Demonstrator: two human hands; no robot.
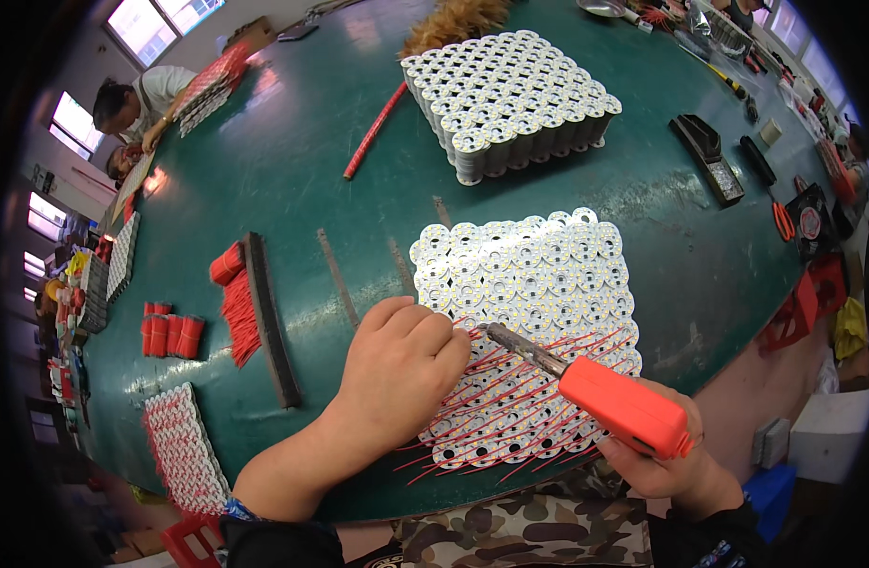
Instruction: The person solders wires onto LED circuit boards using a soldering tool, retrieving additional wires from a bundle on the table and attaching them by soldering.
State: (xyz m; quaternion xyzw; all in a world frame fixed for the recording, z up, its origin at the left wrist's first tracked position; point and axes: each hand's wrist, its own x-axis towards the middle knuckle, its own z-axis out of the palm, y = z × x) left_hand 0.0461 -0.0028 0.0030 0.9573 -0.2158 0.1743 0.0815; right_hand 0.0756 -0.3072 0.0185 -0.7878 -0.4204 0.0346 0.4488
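A white panel of joined round LED boards [524, 270] lies flat in front of me. Thin red wires [510, 398] run slantwise over its nearer half, some sticking out past the near edge. My right hand [657, 464] grips a red-orange soldering gun [624, 407] from the right. Its metal tip touches or hovers just above the panel near the middle; I cannot tell which. Close to that tip, my left hand [397, 369] rests over the panel's left side, thumb and fingers pinched on the end of a red wire; the fingertips are partly hidden.
Beyond the panel stands a thick stack of similar panels [520, 104]. Left of me are a dark bar [269, 322], loose red wires [240, 317] and wire bundles [174, 336]. A wired panel [184, 445] lies lower left. A black tray [707, 159] sits right. Another person [141, 104] works far left.
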